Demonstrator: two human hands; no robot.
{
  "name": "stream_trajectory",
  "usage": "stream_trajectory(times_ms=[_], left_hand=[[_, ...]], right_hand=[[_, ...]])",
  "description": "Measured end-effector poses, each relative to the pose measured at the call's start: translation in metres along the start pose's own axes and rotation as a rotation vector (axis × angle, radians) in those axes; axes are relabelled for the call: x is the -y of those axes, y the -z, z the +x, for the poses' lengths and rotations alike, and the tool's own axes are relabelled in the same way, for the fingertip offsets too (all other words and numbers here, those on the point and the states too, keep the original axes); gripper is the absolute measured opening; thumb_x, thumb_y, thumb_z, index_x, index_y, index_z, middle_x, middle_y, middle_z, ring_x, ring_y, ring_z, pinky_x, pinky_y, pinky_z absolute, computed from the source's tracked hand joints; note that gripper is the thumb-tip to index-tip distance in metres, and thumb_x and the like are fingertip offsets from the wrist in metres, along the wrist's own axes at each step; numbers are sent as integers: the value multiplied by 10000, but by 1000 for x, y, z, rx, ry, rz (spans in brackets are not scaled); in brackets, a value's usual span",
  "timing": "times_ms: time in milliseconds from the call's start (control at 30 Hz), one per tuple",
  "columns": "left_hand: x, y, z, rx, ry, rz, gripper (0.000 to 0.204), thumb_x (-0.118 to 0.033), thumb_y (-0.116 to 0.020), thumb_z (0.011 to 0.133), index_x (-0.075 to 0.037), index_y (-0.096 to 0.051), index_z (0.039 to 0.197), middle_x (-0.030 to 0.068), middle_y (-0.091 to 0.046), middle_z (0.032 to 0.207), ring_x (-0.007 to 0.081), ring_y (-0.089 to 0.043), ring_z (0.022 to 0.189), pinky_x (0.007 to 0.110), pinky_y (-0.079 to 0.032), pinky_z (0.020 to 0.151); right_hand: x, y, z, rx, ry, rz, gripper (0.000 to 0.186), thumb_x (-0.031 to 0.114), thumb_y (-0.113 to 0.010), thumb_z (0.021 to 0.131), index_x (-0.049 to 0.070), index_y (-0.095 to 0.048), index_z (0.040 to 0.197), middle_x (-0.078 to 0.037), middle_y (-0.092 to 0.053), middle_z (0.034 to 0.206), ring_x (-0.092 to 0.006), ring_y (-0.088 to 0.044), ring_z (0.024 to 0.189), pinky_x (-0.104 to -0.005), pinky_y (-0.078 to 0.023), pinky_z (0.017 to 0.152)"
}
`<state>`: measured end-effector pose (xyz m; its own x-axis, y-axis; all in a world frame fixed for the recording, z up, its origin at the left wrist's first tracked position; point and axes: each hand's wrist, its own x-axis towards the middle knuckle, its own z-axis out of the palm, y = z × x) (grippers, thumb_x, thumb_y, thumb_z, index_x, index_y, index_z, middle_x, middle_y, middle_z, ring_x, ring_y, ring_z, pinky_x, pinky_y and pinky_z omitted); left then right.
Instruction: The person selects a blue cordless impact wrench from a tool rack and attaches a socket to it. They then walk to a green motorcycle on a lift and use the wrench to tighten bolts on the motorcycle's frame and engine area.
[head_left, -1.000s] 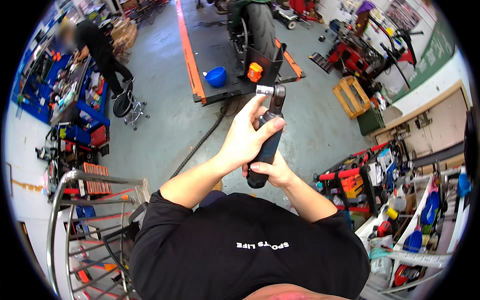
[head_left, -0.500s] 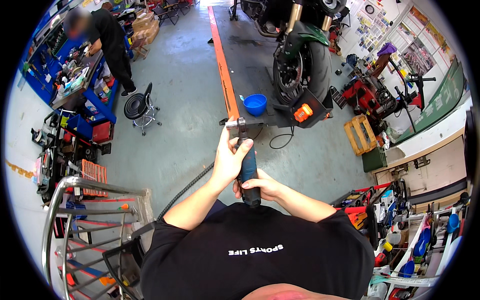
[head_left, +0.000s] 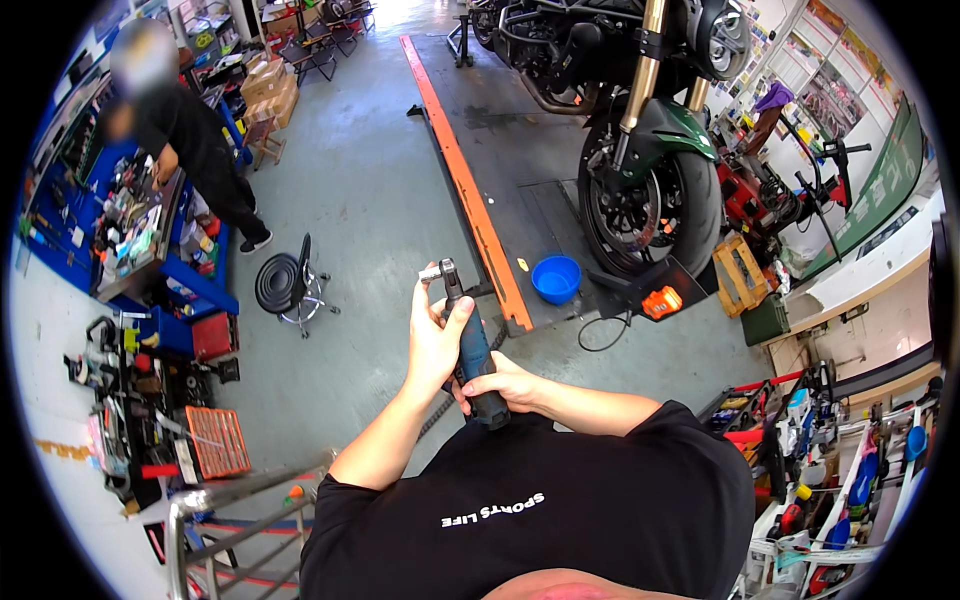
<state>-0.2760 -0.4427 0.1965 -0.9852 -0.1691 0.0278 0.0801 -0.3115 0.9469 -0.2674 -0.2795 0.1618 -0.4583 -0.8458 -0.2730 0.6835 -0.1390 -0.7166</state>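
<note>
Both my hands hold a blue-and-black power ratchet wrench [head_left: 475, 340] upright in front of my chest. My left hand [head_left: 432, 345] grips its upper body, the thumb lying across the neck and a finger reaching up toward the silver socket [head_left: 431, 273]. This socket sticks out sideways to the left from the ratchet head [head_left: 447, 266]. Lower down, my right hand [head_left: 508, 385] closes around the black handle end, thumb on its front. Parts of the fingers behind the tool are hidden.
Ahead stands a motorcycle [head_left: 640, 170] on a platform with an orange rail [head_left: 465, 185]. A blue bowl [head_left: 556, 280] and black tray [head_left: 690, 290] are by its front wheel. A stool [head_left: 285, 285], a metal handrail [head_left: 240, 500] and a person [head_left: 190, 140] at a workbench are left.
The view has tilted up and turned left, so the motorcycle and bowl sit lower and further right. The wrench leans slightly left, still in both hands; the left finger is nearer the socket.
</note>
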Motion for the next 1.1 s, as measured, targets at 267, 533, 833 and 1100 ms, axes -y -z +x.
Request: stream_trajectory(times_ms=[267, 533, 833, 1100], left_hand=[[8, 69, 214, 150, 32, 199, 780, -407, -565, 1109, -15, -183, 1665, 137, -722, 1072, 223, -736, 965, 390, -592, 911], [-13, 128, 430, 232, 195, 362, 652, -365, -460, 1142, -10, -250, 1647, 194, -737, 1142, 271, -758, 971, 402, -596, 904], [16, 143, 665, 574, 228, 352, 595, -301, -500, 1137, 14, -333, 1613, 154, -737, 1095, 226, -743, 948, 378, -591, 922], [-31, 72, 820, 1017, 38, 302, 534, -216, -591, 1098, 35, -442, 1546, 127, -739, 1057, 205, -735, 951, 375, -569, 951]], right_hand=[[115, 92, 164, 16, 160, 112, 366, 39, -695, 880, -16, -546, 1210, -157, -683, 928, -258, -717, 800, -398, -586, 773], [289, 146, 275, -151, 396, 314, 318, 132, -641, 944, 19, -557, 1229, -113, -696, 945, -229, -714, 797, -397, -597, 751], [396, 182, 347, -383, 676, 451, 347, 174, -638, 927, -9, -560, 1212, -153, -680, 930, -286, -704, 785, -436, -592, 756], [435, 160, 397, -573, 1036, 556, 369, 238, -622, 938, -12, -602, 1208, -175, -699, 910, -319, -725, 740, -437, -608, 697]])
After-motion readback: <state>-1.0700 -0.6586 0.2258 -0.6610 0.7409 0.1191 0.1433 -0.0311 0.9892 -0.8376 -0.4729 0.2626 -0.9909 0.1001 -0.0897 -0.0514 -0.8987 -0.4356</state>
